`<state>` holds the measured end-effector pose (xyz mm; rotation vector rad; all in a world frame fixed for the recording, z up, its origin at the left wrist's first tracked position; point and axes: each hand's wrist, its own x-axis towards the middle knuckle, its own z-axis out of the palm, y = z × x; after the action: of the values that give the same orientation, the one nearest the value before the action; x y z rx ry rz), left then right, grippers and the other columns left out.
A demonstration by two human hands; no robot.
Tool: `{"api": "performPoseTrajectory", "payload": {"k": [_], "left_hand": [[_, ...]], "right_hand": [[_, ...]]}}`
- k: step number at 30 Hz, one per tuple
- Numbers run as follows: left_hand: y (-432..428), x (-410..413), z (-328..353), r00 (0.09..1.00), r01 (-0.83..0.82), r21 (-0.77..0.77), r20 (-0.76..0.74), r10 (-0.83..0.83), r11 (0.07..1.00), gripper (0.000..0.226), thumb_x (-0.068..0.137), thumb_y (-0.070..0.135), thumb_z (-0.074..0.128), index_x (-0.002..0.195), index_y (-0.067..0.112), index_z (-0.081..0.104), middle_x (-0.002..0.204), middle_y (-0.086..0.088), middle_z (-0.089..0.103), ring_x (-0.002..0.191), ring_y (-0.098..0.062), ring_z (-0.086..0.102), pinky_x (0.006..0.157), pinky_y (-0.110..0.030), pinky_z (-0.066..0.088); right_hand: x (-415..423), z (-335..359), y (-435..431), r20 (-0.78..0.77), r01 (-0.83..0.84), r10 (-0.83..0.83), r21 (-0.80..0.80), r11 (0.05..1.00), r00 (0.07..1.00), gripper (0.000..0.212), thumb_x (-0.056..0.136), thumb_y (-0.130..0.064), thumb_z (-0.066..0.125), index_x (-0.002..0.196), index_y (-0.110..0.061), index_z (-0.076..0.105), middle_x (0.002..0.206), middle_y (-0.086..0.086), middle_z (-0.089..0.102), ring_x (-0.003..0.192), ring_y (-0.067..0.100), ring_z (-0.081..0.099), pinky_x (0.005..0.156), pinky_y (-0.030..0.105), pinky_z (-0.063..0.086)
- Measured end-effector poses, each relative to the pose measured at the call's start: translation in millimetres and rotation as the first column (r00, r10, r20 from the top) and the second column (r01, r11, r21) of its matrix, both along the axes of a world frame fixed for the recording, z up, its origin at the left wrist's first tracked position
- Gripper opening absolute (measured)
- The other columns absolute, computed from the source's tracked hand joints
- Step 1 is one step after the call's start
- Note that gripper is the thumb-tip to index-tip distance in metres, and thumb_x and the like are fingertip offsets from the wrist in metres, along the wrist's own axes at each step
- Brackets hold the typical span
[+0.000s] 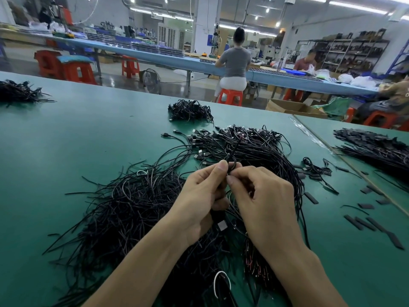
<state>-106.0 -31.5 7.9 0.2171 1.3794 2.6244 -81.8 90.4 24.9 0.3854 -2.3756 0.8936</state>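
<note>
Both hands meet above a big tangle of thin black cables (137, 207) on the green table (66, 151). My left hand (199, 196) pinches a black cable (232, 151) between thumb and fingertips; its silver USB plug (222, 225) hangs below that hand. My right hand (263, 196) pinches the same cable right beside the left fingertips. The cable's upper part sticks up and away from the fingers. More cables with USB plugs (243, 140) lie spread just behind the hands.
Smaller cable heaps lie at the far centre (190, 110), far left (20, 93) and right (376, 149). Short black sleeve pieces (374, 224) are scattered at the right. A seam (345, 160) divides two tables. People sit on red stools beyond.
</note>
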Motion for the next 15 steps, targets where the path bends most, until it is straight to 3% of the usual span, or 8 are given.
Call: {"api": "performPoseTrajectory", "payload": {"k": [5, 8, 12, 15], "left_hand": [[1.6, 0.7, 0.6, 1.000, -0.013, -0.011, -0.021, 0.013, 1.000, 0.031, 0.085, 0.034, 0.061, 0.096, 0.009, 0.077, 0.081, -0.005, 0.068, 0.052, -0.002, 0.050, 0.039, -0.013, 0.033], [2.2, 1.2, 1.4, 0.999, 0.005, -0.008, -0.047, -0.005, 1.000, 0.030, 0.084, 0.035, 0.062, 0.095, 0.014, 0.080, 0.072, 0.000, 0.054, 0.050, -0.003, 0.035, 0.040, -0.014, 0.033], [4.4, 3.3, 2.4, 0.999, 0.001, 0.008, -0.049, -0.001, 1.000, 0.029, 0.084, 0.037, 0.061, 0.094, 0.017, 0.080, 0.065, 0.003, 0.043, 0.050, -0.003, 0.031, 0.042, -0.015, 0.033], [4.8, 5.7, 3.2, 0.997, -0.021, -0.008, -0.074, 0.020, 1.000, 0.034, 0.082, 0.044, 0.061, 0.101, 0.021, 0.078, 0.059, 0.005, 0.037, 0.051, -0.007, 0.030, 0.044, -0.020, 0.033]], "right_hand": [[0.5, 3.0, -0.2, 0.117, -0.013, 0.024, -0.099, 0.995, 0.993, 0.006, 0.088, -0.021, 0.074, 0.092, -0.026, 0.075, 0.082, -0.016, 0.068, 0.079, -0.004, 0.062, 0.071, 0.004, 0.044], [1.6, 2.8, -2.4, 0.078, 0.013, -0.003, -0.127, 0.992, 0.997, 0.013, 0.091, -0.019, 0.070, 0.087, -0.031, 0.068, 0.084, -0.016, 0.064, 0.084, -0.004, 0.059, 0.069, 0.002, 0.041], [3.3, -0.8, -7.0, 0.023, 0.039, -0.037, -0.089, 0.995, 0.999, 0.013, 0.097, -0.017, 0.061, 0.092, -0.028, 0.066, 0.091, -0.016, 0.059, 0.087, -0.001, 0.058, 0.073, 0.005, 0.042], [4.5, -0.9, -8.2, 0.081, -0.039, 0.066, -0.299, 0.953, 0.994, 0.013, 0.097, -0.015, 0.061, 0.088, -0.022, 0.068, 0.079, -0.008, 0.067, 0.073, 0.001, 0.064, 0.061, 0.008, 0.047]]}}
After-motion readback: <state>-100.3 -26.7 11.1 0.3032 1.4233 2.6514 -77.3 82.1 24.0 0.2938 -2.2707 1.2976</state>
